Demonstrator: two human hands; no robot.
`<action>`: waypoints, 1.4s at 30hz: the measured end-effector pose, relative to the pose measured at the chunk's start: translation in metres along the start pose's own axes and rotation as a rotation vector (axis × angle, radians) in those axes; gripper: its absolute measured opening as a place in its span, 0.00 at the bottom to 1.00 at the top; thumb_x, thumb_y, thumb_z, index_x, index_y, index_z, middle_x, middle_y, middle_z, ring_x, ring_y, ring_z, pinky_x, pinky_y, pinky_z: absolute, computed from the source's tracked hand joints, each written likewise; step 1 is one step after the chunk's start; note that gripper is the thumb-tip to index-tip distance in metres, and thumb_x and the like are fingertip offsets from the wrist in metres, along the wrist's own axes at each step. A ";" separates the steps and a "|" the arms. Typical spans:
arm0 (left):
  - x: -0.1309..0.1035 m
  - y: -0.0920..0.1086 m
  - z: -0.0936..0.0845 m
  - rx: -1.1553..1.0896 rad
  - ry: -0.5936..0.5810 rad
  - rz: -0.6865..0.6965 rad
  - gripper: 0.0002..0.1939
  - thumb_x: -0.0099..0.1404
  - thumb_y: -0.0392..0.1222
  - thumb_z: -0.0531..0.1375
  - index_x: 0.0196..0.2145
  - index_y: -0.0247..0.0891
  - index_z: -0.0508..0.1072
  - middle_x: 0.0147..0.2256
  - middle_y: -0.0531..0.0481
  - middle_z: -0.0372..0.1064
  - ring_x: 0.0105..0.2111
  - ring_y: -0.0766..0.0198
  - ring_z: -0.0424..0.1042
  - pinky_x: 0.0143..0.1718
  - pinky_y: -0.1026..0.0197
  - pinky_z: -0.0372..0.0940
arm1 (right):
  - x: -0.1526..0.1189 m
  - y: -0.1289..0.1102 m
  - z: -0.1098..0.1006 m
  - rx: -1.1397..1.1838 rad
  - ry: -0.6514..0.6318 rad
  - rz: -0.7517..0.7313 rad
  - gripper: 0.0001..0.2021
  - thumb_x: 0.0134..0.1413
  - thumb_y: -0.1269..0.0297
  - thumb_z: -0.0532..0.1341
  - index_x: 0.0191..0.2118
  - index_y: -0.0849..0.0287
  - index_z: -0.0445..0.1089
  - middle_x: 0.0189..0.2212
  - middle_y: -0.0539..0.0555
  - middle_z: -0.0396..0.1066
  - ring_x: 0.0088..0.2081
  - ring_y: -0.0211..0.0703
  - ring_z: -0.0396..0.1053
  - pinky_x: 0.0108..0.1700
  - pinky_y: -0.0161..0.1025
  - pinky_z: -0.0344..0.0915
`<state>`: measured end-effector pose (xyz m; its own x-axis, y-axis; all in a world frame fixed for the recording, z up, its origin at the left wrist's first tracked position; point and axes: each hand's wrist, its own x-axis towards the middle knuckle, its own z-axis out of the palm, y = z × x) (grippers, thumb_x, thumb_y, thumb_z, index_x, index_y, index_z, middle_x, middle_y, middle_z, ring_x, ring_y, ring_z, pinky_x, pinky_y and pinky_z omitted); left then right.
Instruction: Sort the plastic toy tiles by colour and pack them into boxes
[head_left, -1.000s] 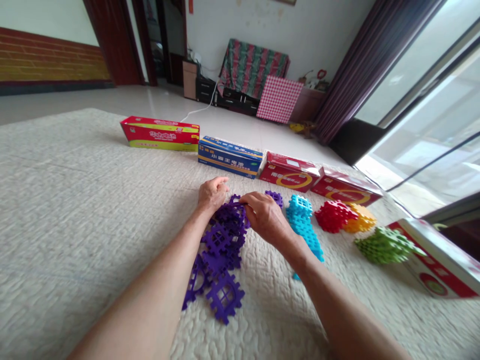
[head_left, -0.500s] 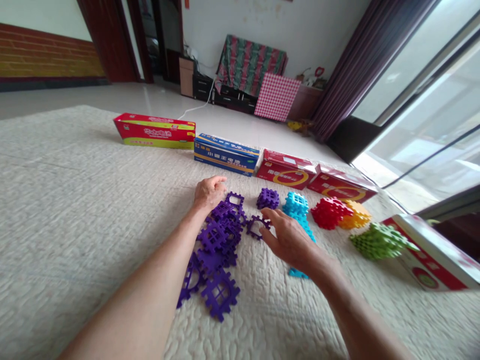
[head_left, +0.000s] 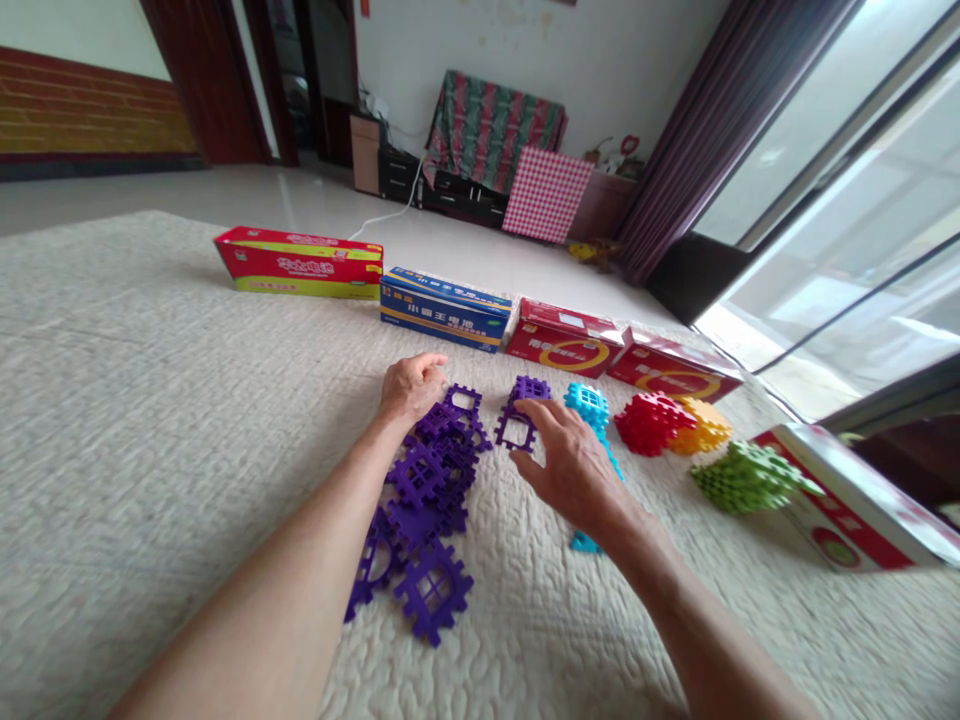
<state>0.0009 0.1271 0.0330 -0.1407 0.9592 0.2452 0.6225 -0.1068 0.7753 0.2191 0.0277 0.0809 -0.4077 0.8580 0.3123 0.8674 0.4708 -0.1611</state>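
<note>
My left hand (head_left: 414, 386) is curled beside the far end of a loose heap of purple interlocking plastic pieces (head_left: 420, 475); its palm side is hidden. My right hand (head_left: 566, 455) has thumb and fingertips at opposite edges of one purple square frame piece (head_left: 516, 432). That piece lies against the near side of a small purple stack (head_left: 534, 386). Partly under my right wrist and fingers, a row of light blue pieces (head_left: 588, 402) runs toward me. Farther right sit a red pile (head_left: 649, 423), a yellow pile (head_left: 705, 425) and a green pile (head_left: 750, 476).
Along the far side of the cream quilted surface (head_left: 150, 400) stand a red and green box (head_left: 300, 265), a blue box (head_left: 444, 312) and two dark red boxes (head_left: 566, 340). A white and red box (head_left: 855, 500) is at the right, behind the green pile.
The purple frame piece and my right hand have moved away from me, up to the small purple stack. My left hand stays curled by the heap. The whole view has shifted slightly.
</note>
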 end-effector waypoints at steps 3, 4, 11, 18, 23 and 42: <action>-0.001 0.001 0.000 0.007 -0.006 -0.008 0.20 0.60 0.38 0.53 0.44 0.41 0.79 0.33 0.52 0.80 0.40 0.61 0.77 0.46 0.64 0.67 | 0.004 0.008 0.007 -0.062 0.180 0.011 0.25 0.55 0.66 0.59 0.59 0.59 0.59 0.54 0.64 0.65 0.54 0.59 0.62 0.53 0.55 0.61; -0.001 0.001 -0.001 0.012 -0.008 -0.011 0.20 0.59 0.38 0.53 0.44 0.41 0.79 0.34 0.52 0.80 0.40 0.60 0.77 0.46 0.63 0.67 | 0.004 0.011 0.010 -0.078 0.208 0.018 0.26 0.55 0.66 0.58 0.60 0.58 0.58 0.53 0.64 0.65 0.54 0.59 0.62 0.53 0.55 0.60; 0.000 0.002 0.000 0.024 -0.006 -0.008 0.19 0.60 0.38 0.53 0.44 0.41 0.80 0.34 0.51 0.80 0.39 0.60 0.77 0.46 0.63 0.67 | 0.004 0.024 0.023 -0.147 0.230 0.057 0.26 0.53 0.67 0.59 0.58 0.57 0.59 0.52 0.63 0.64 0.52 0.60 0.62 0.52 0.55 0.58; 0.000 0.000 0.000 0.013 -0.005 0.001 0.19 0.59 0.37 0.53 0.44 0.40 0.79 0.33 0.51 0.80 0.39 0.60 0.77 0.45 0.63 0.67 | 0.004 0.022 0.020 -0.189 0.195 0.082 0.25 0.52 0.68 0.60 0.57 0.59 0.60 0.53 0.64 0.65 0.54 0.61 0.61 0.54 0.58 0.54; 0.001 -0.001 0.000 0.007 -0.004 0.006 0.19 0.60 0.37 0.53 0.43 0.41 0.80 0.33 0.52 0.80 0.39 0.60 0.77 0.45 0.63 0.67 | 0.005 0.012 0.014 -0.123 0.199 0.017 0.25 0.53 0.69 0.60 0.58 0.59 0.60 0.55 0.64 0.64 0.56 0.60 0.60 0.57 0.60 0.54; 0.006 -0.004 -0.002 -0.738 0.280 -0.220 0.19 0.49 0.40 0.57 0.38 0.35 0.79 0.26 0.50 0.76 0.27 0.64 0.70 0.27 0.65 0.61 | 0.050 -0.042 0.030 0.313 0.025 -0.150 0.15 0.54 0.70 0.60 0.49 0.61 0.69 0.48 0.61 0.71 0.51 0.48 0.69 0.53 0.45 0.65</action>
<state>-0.0041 0.1327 0.0330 -0.4480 0.8881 0.1031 -0.0953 -0.1621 0.9822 0.1541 0.0568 0.0752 -0.5140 0.7709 0.3763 0.6672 0.6350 -0.3894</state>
